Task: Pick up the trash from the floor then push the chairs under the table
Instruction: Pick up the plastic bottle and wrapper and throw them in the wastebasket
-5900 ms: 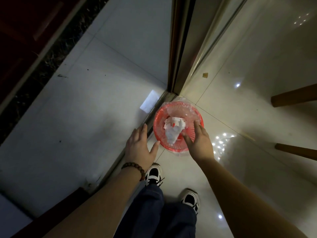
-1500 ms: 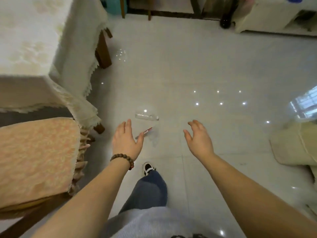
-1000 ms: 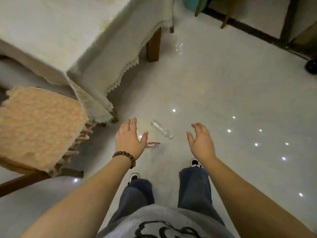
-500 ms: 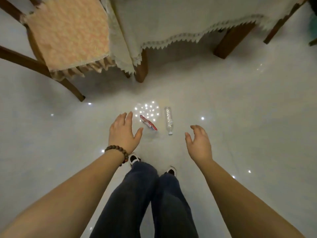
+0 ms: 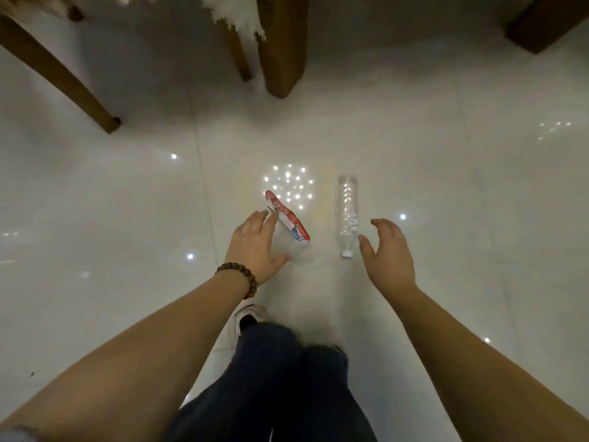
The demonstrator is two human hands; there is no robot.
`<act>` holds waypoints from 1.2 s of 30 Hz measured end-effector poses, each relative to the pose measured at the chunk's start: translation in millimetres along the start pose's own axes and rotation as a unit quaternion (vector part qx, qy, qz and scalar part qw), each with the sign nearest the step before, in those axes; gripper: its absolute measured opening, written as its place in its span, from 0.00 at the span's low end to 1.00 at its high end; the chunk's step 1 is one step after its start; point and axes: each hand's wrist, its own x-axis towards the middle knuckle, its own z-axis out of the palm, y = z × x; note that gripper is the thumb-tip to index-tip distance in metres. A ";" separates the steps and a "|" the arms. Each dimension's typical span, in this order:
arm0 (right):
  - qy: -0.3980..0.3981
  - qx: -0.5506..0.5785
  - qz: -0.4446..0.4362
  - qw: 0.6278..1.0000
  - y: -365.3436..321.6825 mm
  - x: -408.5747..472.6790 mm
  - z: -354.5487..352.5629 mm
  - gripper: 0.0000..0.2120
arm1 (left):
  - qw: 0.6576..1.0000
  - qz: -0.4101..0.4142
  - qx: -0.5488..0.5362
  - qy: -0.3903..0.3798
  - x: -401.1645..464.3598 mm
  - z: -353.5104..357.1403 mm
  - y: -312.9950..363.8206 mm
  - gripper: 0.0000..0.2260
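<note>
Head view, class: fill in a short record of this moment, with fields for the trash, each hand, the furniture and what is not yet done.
Trash: a red wrapper and a clear plastic bottle, both lying on the floor, side by side and apart.
Left hand: open, fingers by the wrapper, holding nothing.
Right hand: open, beside the bottle's cap end, holding nothing.
Furniture: wooden table leg beyond the trash; chair leg far left.
Not yet done: neither item lifted.

place: home dining room | floor: glossy pale tiled floor (image 5: 446, 186) mirroring ceiling lights | furniture: thick brown wooden desk leg (image 5: 282, 49), white lace-edged tablecloth (image 5: 237, 14), slanted brown wooden chair leg (image 5: 60, 78)
</note>
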 end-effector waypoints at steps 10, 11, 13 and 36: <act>0.018 -0.030 -0.008 0.999 70.1 129.9 123.5 0.40 | 0.971 0.154 0.167 -0.070 147.5 131.6 -58.2 0.53; 0.016 -0.037 -0.005 0.999 71.9 136.0 128.8 0.42 | 0.969 0.158 0.178 -0.066 153.7 135.0 -58.6 0.50; 0.012 -0.045 0.007 0.999 72.8 141.5 137.3 0.46 | 0.973 0.155 0.161 -0.052 159.1 136.4 -57.3 0.40; 0.058 0.086 -0.066 0.992 -117.3 -28.6 -81.6 0.34 | 0.952 -0.095 -0.237 0.171 -54.3 -138.5 6.3 0.05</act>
